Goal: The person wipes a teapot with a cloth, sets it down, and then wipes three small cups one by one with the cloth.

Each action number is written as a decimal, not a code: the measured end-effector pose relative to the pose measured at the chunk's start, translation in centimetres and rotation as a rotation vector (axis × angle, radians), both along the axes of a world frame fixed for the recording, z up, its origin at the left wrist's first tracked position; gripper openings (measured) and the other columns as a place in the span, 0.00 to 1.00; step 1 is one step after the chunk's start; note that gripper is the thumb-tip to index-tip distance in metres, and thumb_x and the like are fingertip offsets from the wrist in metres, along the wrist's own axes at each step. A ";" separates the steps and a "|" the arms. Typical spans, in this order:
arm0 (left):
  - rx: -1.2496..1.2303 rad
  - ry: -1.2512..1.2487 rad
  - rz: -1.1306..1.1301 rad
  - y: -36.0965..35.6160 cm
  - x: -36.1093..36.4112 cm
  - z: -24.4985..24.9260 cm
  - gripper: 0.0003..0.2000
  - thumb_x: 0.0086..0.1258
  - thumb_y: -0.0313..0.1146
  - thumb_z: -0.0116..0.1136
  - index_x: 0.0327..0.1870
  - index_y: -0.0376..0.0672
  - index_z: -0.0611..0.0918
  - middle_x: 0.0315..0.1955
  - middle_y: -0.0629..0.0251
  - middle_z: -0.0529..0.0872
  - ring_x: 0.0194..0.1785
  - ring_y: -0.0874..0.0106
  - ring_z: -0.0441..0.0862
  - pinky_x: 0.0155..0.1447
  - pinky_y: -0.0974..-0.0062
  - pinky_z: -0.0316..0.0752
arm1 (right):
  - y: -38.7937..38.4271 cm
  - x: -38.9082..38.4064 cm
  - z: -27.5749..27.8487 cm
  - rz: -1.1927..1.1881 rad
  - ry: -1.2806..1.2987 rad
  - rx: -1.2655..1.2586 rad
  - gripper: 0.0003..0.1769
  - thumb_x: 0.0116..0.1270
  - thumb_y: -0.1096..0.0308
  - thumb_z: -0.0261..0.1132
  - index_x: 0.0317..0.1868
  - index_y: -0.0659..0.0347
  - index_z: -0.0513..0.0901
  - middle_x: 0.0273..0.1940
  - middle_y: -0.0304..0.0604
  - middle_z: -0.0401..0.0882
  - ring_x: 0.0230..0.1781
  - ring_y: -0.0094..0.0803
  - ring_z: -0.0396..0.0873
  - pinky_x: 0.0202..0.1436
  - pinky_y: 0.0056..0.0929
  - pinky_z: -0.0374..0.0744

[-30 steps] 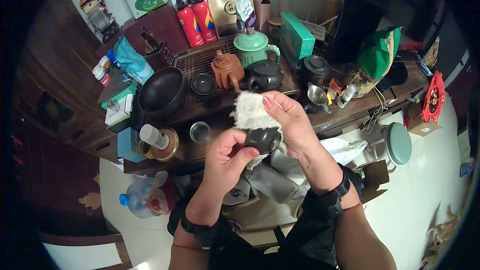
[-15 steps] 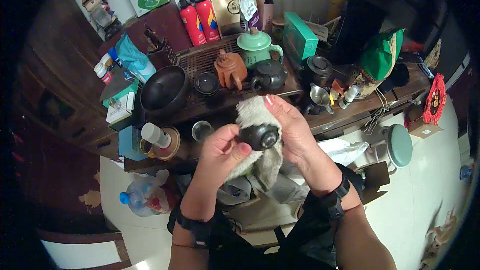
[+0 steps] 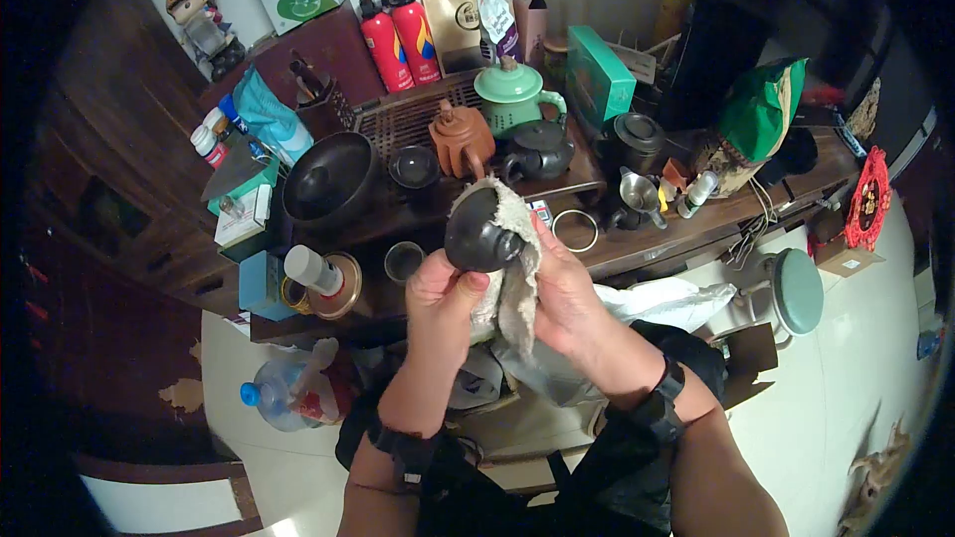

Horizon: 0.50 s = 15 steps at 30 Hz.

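Note:
My left hand (image 3: pixel 444 296) is closed on a rounded black piece of teaware (image 3: pixel 475 229), with its thumb at the lower edge. A small knob-like end sticks out on the piece's right side, and its other side is turned away. A pale, fluffy cloth (image 3: pixel 517 283) wraps its top and right side and hangs down between my hands. My right hand (image 3: pixel 567 288) grips that cloth against the piece, fingers partly hidden behind it. Just beyond my hands, a brown clay teapot (image 3: pixel 460 134), a black teapot (image 3: pixel 539 147) and a small black bowl (image 3: pixel 413 168) stand on the slatted tea tray (image 3: pixel 388 124).
A large black bowl (image 3: pixel 331 177) sits left of the tray, and a green lidded pot (image 3: pixel 509 99) behind it. A glass cup (image 3: pixel 404 262) and a white-capped container (image 3: pixel 314 270) stand nearer. On the right are a metal pitcher (image 3: pixel 639 195) and a green stool (image 3: pixel 797 290).
Both hands have moved slightly left with the black piece and cloth. The piece is turned so more of its rounded side shows, and a ring on the table has come into view.

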State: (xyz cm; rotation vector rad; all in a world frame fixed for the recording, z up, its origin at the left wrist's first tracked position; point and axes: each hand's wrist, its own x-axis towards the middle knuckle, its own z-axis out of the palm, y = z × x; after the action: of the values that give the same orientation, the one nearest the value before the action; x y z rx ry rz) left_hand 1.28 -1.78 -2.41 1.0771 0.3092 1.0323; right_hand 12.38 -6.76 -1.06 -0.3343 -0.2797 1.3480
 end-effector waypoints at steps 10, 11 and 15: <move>-0.009 -0.014 0.019 -0.5 -0.3 2.0 0.12 0.56 0.21 0.61 0.42 0.37 0.80 0.37 0.68 0.83 0.38 0.80 0.78 0.45 0.83 0.72 | 0.2 0.5 0.1 0.048 -0.143 0.090 0.16 0.68 0.62 0.54 0.53 0.59 0.69 0.48 0.38 0.75 0.47 0.26 0.75 0.52 0.27 0.74; -0.058 -0.093 0.064 -0.7 0.0 1.6 0.11 0.57 0.21 0.60 0.42 0.38 0.80 0.37 0.68 0.83 0.39 0.80 0.78 0.45 0.83 0.72 | 0.4 -0.2 -0.2 0.016 -0.198 0.120 0.18 0.65 0.65 0.57 0.53 0.59 0.67 0.48 0.38 0.74 0.47 0.25 0.74 0.52 0.26 0.73; 0.007 0.001 0.019 -0.2 -0.5 0.5 0.16 0.63 0.28 0.56 0.52 0.40 0.74 0.48 0.65 0.79 0.50 0.74 0.76 0.55 0.75 0.69 | 0.2 -1.5 -0.5 -0.109 -0.354 0.218 0.22 0.60 0.68 0.64 0.53 0.59 0.67 0.47 0.37 0.75 0.44 0.22 0.74 0.48 0.23 0.74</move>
State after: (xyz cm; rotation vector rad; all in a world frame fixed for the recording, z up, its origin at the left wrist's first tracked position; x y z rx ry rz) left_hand 0.81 -1.96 -1.88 1.0826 0.3173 1.0502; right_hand 10.84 -6.53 -1.59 -0.3982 -0.6887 1.1346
